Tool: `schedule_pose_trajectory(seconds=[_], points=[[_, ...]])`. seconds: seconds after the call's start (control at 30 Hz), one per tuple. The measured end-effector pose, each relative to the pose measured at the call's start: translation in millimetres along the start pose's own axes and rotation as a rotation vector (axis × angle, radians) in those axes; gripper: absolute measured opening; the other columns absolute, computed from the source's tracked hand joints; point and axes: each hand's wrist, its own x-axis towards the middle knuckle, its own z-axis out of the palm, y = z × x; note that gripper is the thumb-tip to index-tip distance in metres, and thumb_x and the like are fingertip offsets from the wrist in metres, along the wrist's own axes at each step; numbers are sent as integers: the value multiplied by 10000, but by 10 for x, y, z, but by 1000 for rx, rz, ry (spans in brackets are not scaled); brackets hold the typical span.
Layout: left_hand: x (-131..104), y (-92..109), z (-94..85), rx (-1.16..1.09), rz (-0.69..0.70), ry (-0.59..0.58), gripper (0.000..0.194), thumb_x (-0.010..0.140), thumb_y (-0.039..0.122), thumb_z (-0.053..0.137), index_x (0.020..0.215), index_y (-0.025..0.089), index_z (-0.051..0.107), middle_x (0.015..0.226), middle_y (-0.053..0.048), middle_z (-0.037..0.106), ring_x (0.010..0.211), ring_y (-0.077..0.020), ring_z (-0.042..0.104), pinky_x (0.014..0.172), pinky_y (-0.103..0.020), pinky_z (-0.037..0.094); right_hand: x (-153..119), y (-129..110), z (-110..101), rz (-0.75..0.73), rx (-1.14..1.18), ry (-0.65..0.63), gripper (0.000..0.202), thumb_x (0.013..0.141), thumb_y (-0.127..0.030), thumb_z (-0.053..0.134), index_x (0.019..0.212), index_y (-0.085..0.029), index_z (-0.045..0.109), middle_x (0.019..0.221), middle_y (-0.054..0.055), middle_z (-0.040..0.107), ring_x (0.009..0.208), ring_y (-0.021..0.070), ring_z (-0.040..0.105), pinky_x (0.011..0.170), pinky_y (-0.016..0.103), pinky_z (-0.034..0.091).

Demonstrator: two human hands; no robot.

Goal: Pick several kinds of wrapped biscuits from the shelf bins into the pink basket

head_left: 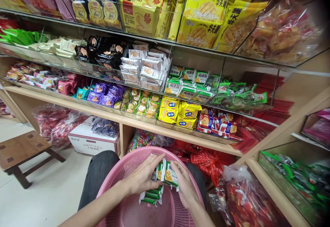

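Over a pink plastic basket [134, 154] on the lap, my left hand [145, 173] and my right hand [184, 182] face each other. Between them they grip a few green-and-white snack packets [168, 173], squeezed from both sides with the fingers closed round the ends. Lower down, more green packets [152, 196] show in the basket; the left hand partly covers them, and I cannot tell whether it touches them. Similar green-and-white packets [184, 86] stand in rows in a clear shelf compartment straight ahead.
Shelves with clear compartments hold yellow packets [180, 111], white packets [144, 67] and yellow boxes [140, 12]. A wooden stool [24, 148] stands at left, near a white carton [90, 137]. Bags of red packets [247, 196] lie at lower right.
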Motion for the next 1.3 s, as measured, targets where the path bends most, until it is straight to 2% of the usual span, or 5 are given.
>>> schedule_pose_trajectory(seconds=[0.27, 0.5, 0.7, 0.83, 1.3], points=[[-102, 8, -7, -54, -17, -2, 812, 756, 333, 589, 1400, 295, 95, 1384, -58, 340, 1270, -223, 306, 1071, -407, 261, -26, -34, 4, 102, 10, 34, 373, 687, -429, 655, 976, -201, 600, 886, 31, 679, 815, 210, 635, 660, 301, 494], [-223, 64, -54, -76, -74, 0, 770, 781, 347, 559, 1393, 331, 92, 1351, -48, 387, 1240, -238, 355, 1058, -460, 279, 23, 32, -54, -20, -136, 72, 318, 699, -476, 618, 863, -203, 617, 885, 18, 680, 880, 210, 614, 749, 289, 469], [-301, -61, 5, -68, -140, 14, 741, 792, 367, 540, 1393, 320, 109, 1428, -41, 289, 1302, -268, 257, 1087, -491, 210, 68, 49, -127, -46, -132, 170, 333, 666, -470, 645, 855, -198, 610, 801, 15, 681, 790, 201, 625, 703, 284, 472], [-312, -101, 29, -42, -132, 45, 730, 792, 364, 539, 1391, 321, 123, 1411, -39, 318, 1281, -255, 288, 1081, -464, 237, 92, 119, -195, -107, -138, 208, 315, 684, -463, 633, 868, -209, 603, 774, -9, 667, 784, 180, 620, 700, 262, 465], [-321, -45, 47, 52, -49, 56, 782, 743, 223, 559, 1381, 348, 122, 1343, -31, 381, 1227, -269, 331, 1077, -505, 196, 53, 57, -133, -68, 30, 205, 353, 672, -449, 649, 948, -230, 624, 998, 6, 677, 996, 202, 591, 838, 294, 468]])
